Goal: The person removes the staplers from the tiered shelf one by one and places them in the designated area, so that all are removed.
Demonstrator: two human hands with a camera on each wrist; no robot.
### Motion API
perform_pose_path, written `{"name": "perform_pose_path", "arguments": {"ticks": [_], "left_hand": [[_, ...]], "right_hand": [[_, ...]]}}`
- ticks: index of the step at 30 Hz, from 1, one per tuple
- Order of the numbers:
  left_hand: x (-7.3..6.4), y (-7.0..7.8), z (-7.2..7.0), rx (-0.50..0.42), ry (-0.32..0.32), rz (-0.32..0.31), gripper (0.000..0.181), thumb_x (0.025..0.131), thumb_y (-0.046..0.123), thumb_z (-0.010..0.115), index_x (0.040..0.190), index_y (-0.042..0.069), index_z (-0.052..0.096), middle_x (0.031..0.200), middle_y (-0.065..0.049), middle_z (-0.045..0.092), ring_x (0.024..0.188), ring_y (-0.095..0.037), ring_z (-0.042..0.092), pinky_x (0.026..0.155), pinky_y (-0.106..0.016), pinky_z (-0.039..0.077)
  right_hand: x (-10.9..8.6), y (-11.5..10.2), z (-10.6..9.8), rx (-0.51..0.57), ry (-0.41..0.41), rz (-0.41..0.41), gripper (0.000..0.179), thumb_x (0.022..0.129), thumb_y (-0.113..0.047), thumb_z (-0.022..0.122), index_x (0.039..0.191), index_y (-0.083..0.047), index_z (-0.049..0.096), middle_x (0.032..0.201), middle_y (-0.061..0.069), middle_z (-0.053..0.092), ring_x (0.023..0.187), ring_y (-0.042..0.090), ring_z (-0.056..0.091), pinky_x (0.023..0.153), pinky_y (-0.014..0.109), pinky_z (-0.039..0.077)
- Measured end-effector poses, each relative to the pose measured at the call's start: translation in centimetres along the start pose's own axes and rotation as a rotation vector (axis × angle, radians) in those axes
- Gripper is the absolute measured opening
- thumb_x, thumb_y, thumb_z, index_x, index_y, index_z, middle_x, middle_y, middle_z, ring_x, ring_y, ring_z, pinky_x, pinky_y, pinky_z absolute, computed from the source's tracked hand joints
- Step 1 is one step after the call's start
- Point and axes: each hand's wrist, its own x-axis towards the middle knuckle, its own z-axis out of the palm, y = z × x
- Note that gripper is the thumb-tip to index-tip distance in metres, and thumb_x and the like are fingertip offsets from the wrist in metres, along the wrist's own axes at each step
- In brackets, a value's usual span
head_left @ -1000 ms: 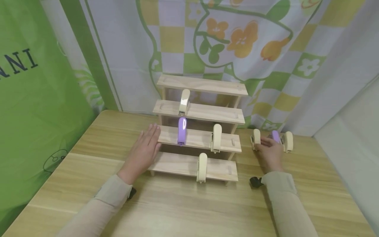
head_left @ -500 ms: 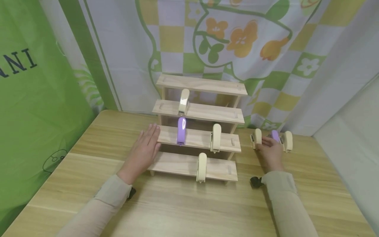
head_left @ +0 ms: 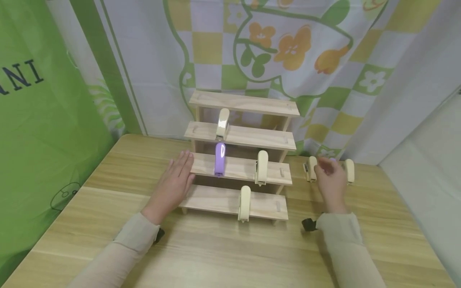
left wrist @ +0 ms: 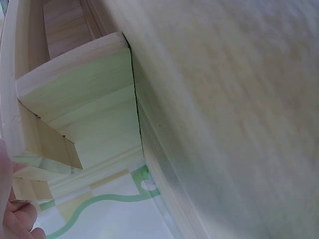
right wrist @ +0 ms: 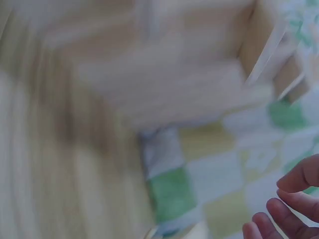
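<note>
My left hand point(head_left: 173, 184) rests with straight fingers against the left end of a stepped wooden shelf point(head_left: 209, 199); some of its fingers point(left wrist: 22, 219) show in the left wrist view. Right of the shelf, my right hand point(head_left: 330, 182) hovers beside a cream stapler point(head_left: 312, 170), its fingers point(right wrist: 299, 211) loosely bent with nothing between them. Behind that hand a purple stapler point(head_left: 333, 160) is mostly hidden, and another cream stapler point(head_left: 349, 171) stands to its right. The shelf bears a purple stapler point(head_left: 220, 161) and cream staplers on the middle tier point(head_left: 262, 167), upper tier point(head_left: 223, 125) and bottom tier point(head_left: 244, 203).
The wooden table point(head_left: 216, 256) spreads out in front of the shelf. A patterned curtain point(head_left: 209, 48) hangs right behind it, with green cloth point(head_left: 43, 140) at the left and a pale wall point(head_left: 428, 160) at the right. Black pieces point(head_left: 309, 225) sit at the cuffs.
My right hand has lifted and drawn away from the left cream stapler it was touching, and now covers more of the purple one. The left hand stays on the shelf's end.
</note>
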Motion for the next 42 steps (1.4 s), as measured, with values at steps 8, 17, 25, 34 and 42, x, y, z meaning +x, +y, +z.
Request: {"name": "perform_pose_path", "arguments": {"ticks": [8, 17, 25, 34, 42], "left_hand": [[0.2, 0.1, 0.0, -0.007, 0.001, -0.011, 0.059, 0.108, 0.026, 0.044, 0.154, -0.008, 0.029, 0.161, -0.026, 0.027, 0.150, -0.039, 0.025, 0.122, -0.058, 0.026], [0.2, 0.1, -0.2, -0.013, -0.026, -0.025, 0.059, 0.108, 0.026, 0.042, 0.154, -0.009, 0.028, 0.162, -0.026, 0.025, 0.151, -0.039, 0.024, 0.122, -0.058, 0.024], [0.1, 0.0, -0.3, -0.019, -0.016, -0.028, 0.059, 0.107, 0.024, 0.044, 0.154, -0.008, 0.029, 0.161, -0.026, 0.027, 0.150, -0.040, 0.026, 0.122, -0.058, 0.025], [0.1, 0.0, 0.0, -0.020, -0.006, -0.030, 0.061, 0.105, 0.021, 0.052, 0.154, -0.008, 0.030, 0.161, -0.026, 0.028, 0.150, -0.039, 0.026, 0.122, -0.059, 0.025], [0.1, 0.2, -0.1, -0.030, -0.005, -0.030, 0.061, 0.106, 0.021, 0.052, 0.155, -0.007, 0.029, 0.162, -0.025, 0.026, 0.151, -0.039, 0.025, 0.122, -0.059, 0.024]], "right_hand": [[-3.4, -6.7, -0.1, 0.187, 0.024, -0.224, 0.027, 0.096, -0.002, 0.060, 0.122, 0.003, 0.067, 0.119, 0.008, 0.067, 0.107, 0.006, 0.061, 0.098, 0.022, 0.053], [-5.3, -11.1, 1.6, 0.344, -0.069, -0.418, 0.026, 0.091, 0.013, 0.060, 0.116, 0.011, 0.066, 0.108, 0.015, 0.067, 0.100, 0.010, 0.063, 0.093, 0.018, 0.055], [-6.1, -14.0, 3.8, 0.417, -0.208, -0.419, 0.031, 0.091, 0.009, 0.064, 0.121, 0.008, 0.065, 0.113, 0.019, 0.067, 0.104, 0.015, 0.064, 0.094, 0.026, 0.057], [-5.6, -16.4, 5.6, 0.407, -0.307, -0.365, 0.032, 0.093, -0.001, 0.067, 0.125, 0.000, 0.065, 0.120, 0.016, 0.066, 0.109, 0.022, 0.065, 0.095, 0.031, 0.057], [-4.5, -18.2, 7.3, 0.359, -0.407, -0.295, 0.040, 0.091, -0.003, 0.071, 0.128, 0.005, 0.062, 0.127, 0.020, 0.064, 0.112, 0.029, 0.064, 0.099, 0.030, 0.056]]}}
